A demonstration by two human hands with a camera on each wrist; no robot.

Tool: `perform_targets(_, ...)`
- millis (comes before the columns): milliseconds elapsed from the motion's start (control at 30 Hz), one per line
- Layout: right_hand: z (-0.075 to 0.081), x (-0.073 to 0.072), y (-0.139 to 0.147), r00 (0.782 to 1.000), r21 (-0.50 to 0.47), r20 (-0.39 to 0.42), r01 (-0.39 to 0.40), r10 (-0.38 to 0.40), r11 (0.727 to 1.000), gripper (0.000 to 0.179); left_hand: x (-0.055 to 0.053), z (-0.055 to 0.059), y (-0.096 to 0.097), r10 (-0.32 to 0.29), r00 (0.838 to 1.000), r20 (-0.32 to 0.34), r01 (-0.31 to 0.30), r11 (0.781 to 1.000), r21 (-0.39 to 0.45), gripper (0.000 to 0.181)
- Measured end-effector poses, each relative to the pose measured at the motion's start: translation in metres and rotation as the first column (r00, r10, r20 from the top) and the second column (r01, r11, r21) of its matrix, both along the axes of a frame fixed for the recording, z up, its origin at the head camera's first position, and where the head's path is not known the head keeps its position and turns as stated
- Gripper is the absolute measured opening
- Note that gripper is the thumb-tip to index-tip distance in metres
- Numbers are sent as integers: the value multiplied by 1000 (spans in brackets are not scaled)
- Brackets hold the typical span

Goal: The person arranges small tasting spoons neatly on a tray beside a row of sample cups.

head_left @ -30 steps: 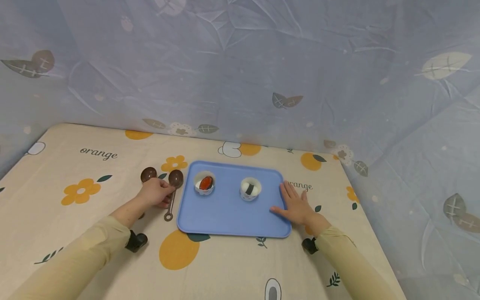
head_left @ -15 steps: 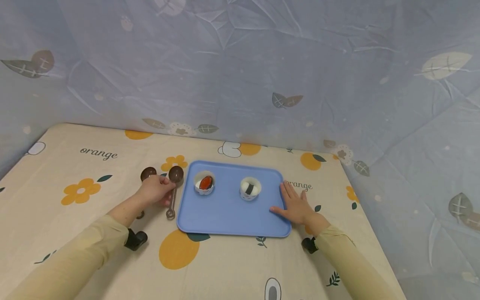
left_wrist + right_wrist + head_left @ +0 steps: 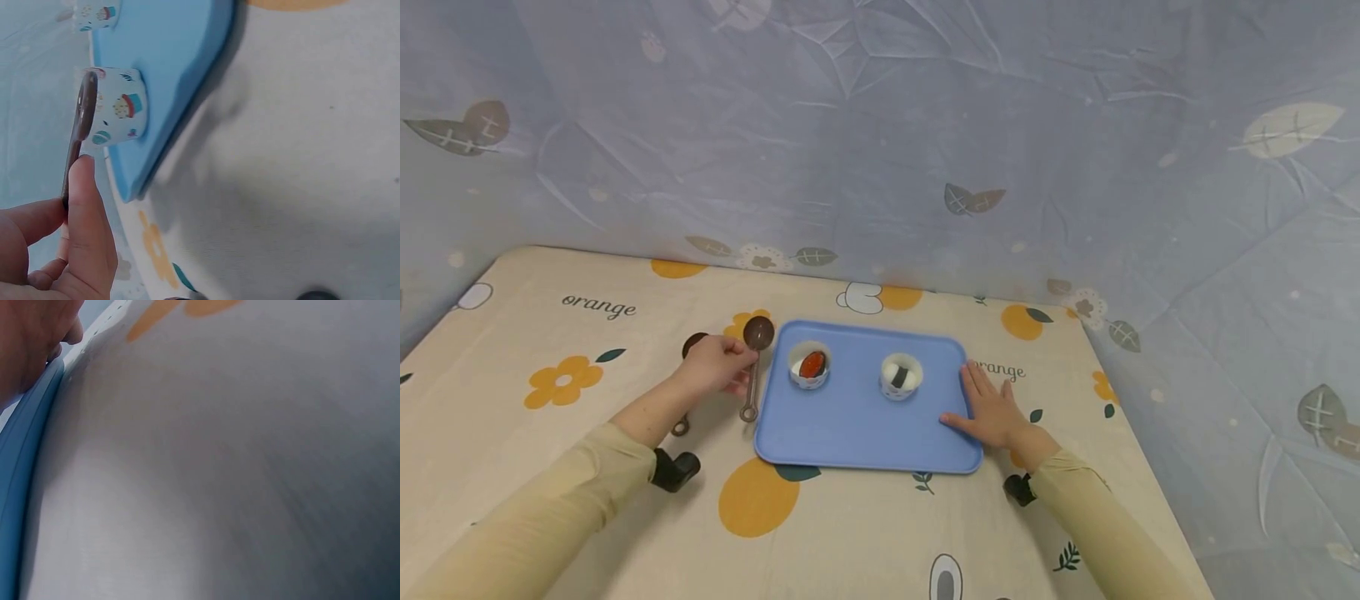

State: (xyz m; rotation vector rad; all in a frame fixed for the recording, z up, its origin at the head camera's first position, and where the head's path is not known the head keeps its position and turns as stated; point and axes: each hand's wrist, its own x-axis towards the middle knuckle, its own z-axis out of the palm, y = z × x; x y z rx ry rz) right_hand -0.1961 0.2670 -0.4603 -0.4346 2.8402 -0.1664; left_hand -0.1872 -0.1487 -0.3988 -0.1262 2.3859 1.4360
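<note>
Between thumb and fingers my left hand (image 3: pixel 711 367) pinches the handle of a brown spoon (image 3: pixel 759 333), bowl end pointing away, ring-shaped handle end towards me. In the left wrist view the spoon (image 3: pixel 87 106) is raised at about the height of a paper cup. A second brown spoon (image 3: pixel 681 426) lies beneath that hand, mostly covered by it. My right hand (image 3: pixel 996 417), fingers spread, rests on the right rim of a blue tray (image 3: pixel 857 437). On the tray stand two small patterned cups: the left cup (image 3: pixel 809 382) holds an orange-red and black piece, the right cup (image 3: pixel 901 391) a white piece with a dark band.
A cream cloth (image 3: pixel 835 558) printed with oranges and flowers covers the table. Behind and to the right hangs a grey-blue curtain (image 3: pixel 880 150) with leaf prints. The tray's left rim is close beside the raised spoon.
My left hand has carried the spoon a little away from me and to the right, nearer the tray's left rim. The right hand, tray and cups have stayed put.
</note>
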Motion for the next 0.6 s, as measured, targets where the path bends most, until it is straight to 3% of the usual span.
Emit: perform_targets(600,3,4,-1,1000,-56,-11,-6,6,998,98,-2,14,9,-21,1000,7,21,1000,23,31)
